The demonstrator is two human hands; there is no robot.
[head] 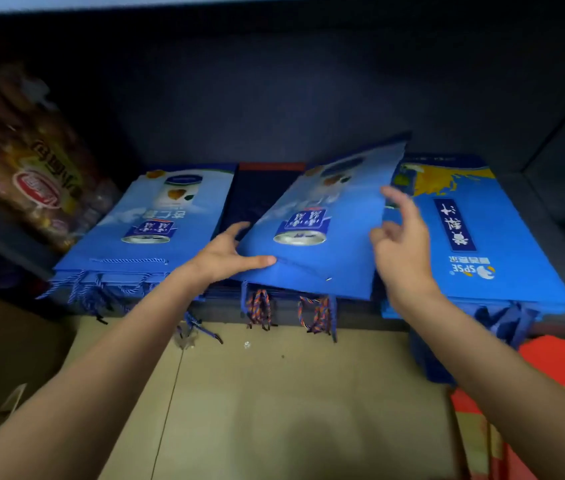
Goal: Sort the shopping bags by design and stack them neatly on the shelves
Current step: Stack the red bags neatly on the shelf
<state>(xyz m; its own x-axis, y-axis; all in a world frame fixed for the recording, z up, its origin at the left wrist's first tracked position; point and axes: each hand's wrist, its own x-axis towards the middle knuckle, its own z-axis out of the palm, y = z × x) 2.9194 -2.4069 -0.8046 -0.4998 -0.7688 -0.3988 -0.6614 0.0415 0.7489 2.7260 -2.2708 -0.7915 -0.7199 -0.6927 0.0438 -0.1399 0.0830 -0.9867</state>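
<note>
The left hand pinches the near left corner of a blue can-print bag, thumb on top and the other fingers tucked beneath, so the bag lifts at its far end and sits skewed over the dark middle stack on the shelf. The right hand hovers at the bag's right edge with its fingers loosely spread and holding nothing; whether a fingertip grazes the paper cannot be told.

The bag in hand bears the same can picture as the matching stack just left of the left fingers, so that pile is the likely home for it. To the right of the right fingers lies a different design, the yellow-splash stack, and the bag should stay clear of it.

To do this step well, the person would best bring the right fingers down on the bag's right edge, so both hands carry it flat rather than letting it swing from one corner. It should then be carried leftward over the left fingers' side, squared with the top bag there, and laid with its print facing the same way. The rope handles dangling below the shelf lip near the left fingers could snag on the neighbouring cords, so a small lift before the sideways move seems wise. A final press with flat fingers would settle the edges flush.
</note>
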